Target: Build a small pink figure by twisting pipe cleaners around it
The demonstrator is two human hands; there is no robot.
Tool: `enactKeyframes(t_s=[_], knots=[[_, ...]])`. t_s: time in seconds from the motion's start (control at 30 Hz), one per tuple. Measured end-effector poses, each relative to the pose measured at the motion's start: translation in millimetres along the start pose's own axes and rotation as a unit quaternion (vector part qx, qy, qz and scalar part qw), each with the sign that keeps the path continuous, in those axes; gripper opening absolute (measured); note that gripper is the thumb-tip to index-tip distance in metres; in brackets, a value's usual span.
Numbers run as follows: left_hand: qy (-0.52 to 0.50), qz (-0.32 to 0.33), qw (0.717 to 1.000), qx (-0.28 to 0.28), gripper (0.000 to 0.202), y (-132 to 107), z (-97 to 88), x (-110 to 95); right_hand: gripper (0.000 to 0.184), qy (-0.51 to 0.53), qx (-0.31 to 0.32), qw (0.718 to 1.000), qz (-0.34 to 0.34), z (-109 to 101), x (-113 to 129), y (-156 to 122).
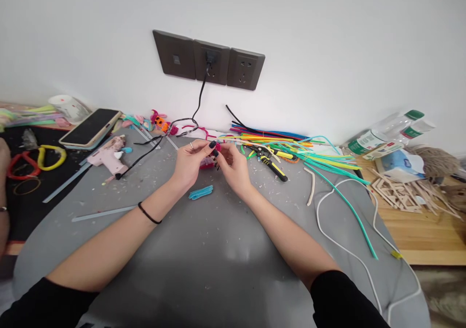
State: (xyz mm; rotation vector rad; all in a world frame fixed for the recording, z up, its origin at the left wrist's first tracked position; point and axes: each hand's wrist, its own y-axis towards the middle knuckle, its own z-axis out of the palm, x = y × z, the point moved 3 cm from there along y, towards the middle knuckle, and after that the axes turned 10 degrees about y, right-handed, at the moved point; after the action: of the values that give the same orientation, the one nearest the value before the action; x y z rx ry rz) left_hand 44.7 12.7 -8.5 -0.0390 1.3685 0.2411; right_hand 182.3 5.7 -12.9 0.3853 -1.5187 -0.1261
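Above the grey table, my left hand (192, 163) and my right hand (232, 168) meet fingertip to fingertip. Both are closed in a pinch around a small coiled magenta pipe cleaner (217, 147), mostly covered by the fingers. Just below them, more pink material (207, 165) shows, its shape partly hidden by my left hand. A folded bundle of light-blue pipe cleaner (201, 192) lies on the tabletop, closer to me and apart from both hands.
Left of my hands lie a pink glue gun (109, 157), glue sticks (104, 213), a phone (91, 128) and scissors (52, 157). To the right are wire cutters (272, 165), loose pipe cleaners (327, 159) and a white cable (344, 245). Another person's arm (3, 192) shows at far left.
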Motion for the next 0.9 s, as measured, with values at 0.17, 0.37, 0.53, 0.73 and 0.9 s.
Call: enactKeyframes(t_s=[0.17,0.37,0.53,0.73,0.9], knots=[[0.014,-0.022,1.000,0.015,0.039,-1.5,1.4,2.0,0.018,-0.010,0.000,1.000,-0.005,-0.1,1.8,-1.6],[0.075,0.019,0.997,0.004,0.038,0.8,-3.0,4.2,0.026,-0.003,0.026,1.000,0.014,1.0,4.6,-1.5],[0.078,0.031,0.996,-0.007,0.038,-0.9,-2.2,5.5,0.025,-0.009,0.015,1.000,0.016,-0.6,-1.1,0.4],[0.114,-0.022,0.990,0.080,0.045,6.7,-6.0,1.8,0.022,-0.020,0.035,0.999,-0.002,-9.6,1.3,8.2],[0.324,0.086,0.919,0.207,0.035,15.0,-16.0,-16.3,0.021,-0.108,0.094,0.989,-0.030,-16.7,6.5,13.3]])
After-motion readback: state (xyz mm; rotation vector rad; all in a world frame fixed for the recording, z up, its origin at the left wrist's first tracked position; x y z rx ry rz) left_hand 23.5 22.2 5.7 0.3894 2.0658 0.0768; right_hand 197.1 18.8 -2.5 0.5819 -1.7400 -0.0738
